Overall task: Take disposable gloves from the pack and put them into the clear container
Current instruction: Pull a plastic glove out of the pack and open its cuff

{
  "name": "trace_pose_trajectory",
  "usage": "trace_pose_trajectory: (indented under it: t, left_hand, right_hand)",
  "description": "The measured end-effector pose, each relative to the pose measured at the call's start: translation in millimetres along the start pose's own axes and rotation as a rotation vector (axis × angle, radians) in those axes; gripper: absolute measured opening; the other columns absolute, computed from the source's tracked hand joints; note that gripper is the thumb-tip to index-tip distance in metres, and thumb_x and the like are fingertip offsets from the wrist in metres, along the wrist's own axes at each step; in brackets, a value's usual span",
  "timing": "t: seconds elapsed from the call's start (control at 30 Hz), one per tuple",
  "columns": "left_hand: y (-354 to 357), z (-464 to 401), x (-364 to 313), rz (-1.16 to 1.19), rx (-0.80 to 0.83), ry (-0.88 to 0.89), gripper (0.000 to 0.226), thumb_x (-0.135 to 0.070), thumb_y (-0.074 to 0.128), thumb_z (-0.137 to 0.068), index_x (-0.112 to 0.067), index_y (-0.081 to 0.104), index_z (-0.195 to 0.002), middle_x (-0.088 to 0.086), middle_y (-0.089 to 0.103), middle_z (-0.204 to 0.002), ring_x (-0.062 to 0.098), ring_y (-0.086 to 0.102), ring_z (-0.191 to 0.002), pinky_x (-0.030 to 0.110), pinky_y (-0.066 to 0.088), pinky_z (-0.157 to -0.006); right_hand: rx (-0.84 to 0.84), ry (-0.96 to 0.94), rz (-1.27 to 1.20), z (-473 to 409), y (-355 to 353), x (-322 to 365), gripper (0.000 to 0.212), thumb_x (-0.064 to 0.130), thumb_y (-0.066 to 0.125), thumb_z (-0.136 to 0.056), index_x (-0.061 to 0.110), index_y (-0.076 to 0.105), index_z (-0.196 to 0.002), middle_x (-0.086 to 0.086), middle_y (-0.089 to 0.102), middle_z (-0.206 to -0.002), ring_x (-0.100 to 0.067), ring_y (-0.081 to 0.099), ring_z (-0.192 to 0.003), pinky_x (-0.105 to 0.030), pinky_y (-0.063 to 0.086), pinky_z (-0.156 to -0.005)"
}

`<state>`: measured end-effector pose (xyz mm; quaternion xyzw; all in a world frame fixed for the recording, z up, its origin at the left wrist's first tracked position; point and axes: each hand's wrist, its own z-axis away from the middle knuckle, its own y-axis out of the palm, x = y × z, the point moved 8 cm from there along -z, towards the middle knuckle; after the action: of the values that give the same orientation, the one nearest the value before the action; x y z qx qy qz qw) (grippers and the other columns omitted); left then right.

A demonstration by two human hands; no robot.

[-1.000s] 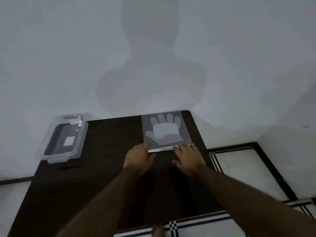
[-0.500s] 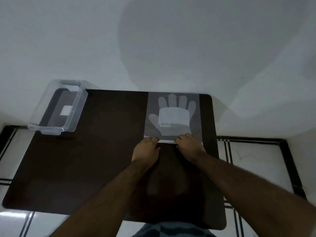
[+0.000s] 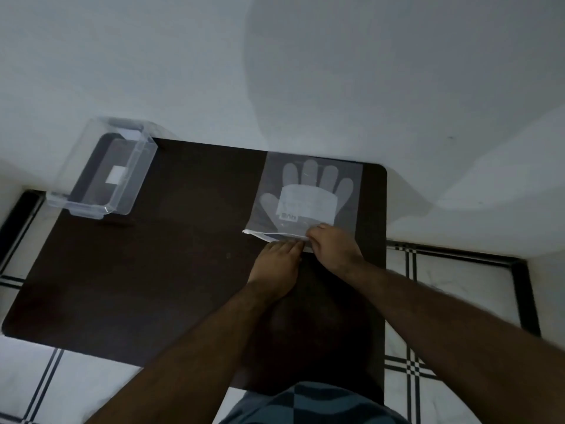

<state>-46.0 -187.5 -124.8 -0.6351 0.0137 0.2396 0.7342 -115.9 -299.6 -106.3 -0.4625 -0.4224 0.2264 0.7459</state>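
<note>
To open the pack point(image 3: 308, 197) cleanly I'd pin its near edge flat with my left hand point(image 3: 276, 264) and peel only the top flap, slowly, so one glove comes free. My right hand point(image 3: 334, 249) looks pinched on that white flap, though the dim view makes this uncertain; the left presses with fingers nearly flat. The clear container point(image 3: 104, 175) waits well apart at the worktop's point(image 3: 171, 270) far left corner.

The glove pack point(image 3: 308, 197) bears a white label (print too blurred to read).

Both forearms are bare; a teal garment point(image 3: 312, 403) with darker wavy patches covers the torso.
</note>
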Motion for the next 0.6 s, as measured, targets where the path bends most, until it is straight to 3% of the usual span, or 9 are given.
trace_pose_trajectory:
  t: [0.07, 0.27, 0.47, 0.6]
  left_hand:
    - [1.5, -5.3, -0.7, -0.012, 0.027, -0.029, 0.049, -0.027, 0.044, -0.109, -0.017, 0.052, -0.156, 0.006, 0.057, -0.157, 0.025, 0.056, -0.142, 0.044, 0.039, -0.121]
    - [-0.4, -23.3, 13.6, 0.016, 0.081, -0.179, 0.052, -0.012, 0.049, -0.106, -0.017, 0.048, -0.158, 0.007, 0.049, -0.162, 0.032, 0.059, -0.136, 0.047, 0.055, -0.102]
    - [-5.3, -46.5, 6.9, -0.141, 0.059, -0.072, 0.021, -0.013, 0.058, -0.101, -0.013, 0.069, -0.119, 0.008, 0.066, -0.116, 0.03, 0.069, -0.107, 0.044, 0.058, -0.08]
    - [-2.5, -61.2, -0.2, -0.244, 0.1, 0.024, 0.024, -0.014, 0.055, -0.104, -0.012, 0.073, -0.12, 0.008, 0.066, -0.119, 0.029, 0.066, -0.109, 0.043, 0.057, -0.085]
  right_hand:
    - [-0.03, -0.001, -0.017, -1.8, -4.3, 0.9, 0.017, 0.025, 0.054, -0.106, 0.018, 0.07, -0.104, -0.003, 0.071, -0.111, -0.021, 0.066, -0.102, -0.04, 0.057, -0.094]
    - [-0.16, 0.024, -0.043, -12.4, -20.7, -4.7, 0.02, 0.022, 0.053, -0.107, 0.014, 0.072, -0.108, -0.006, 0.071, -0.103, -0.025, 0.067, -0.092, -0.041, 0.057, -0.082]
    - [-0.166, 0.038, -0.031, -24.6, -26.0, -8.3, 0.019, 0.02, 0.054, -0.105, 0.014, 0.072, -0.104, -0.007, 0.071, -0.098, -0.025, 0.066, -0.086, -0.042, 0.056, -0.076]
    - [-0.137, 0.052, 0.009, -33.6, -27.4, -9.2, 0.019, 0.023, 0.053, -0.106, 0.016, 0.07, -0.102, -0.004, 0.07, -0.099, -0.022, 0.064, -0.086, -0.039, 0.057, -0.079]
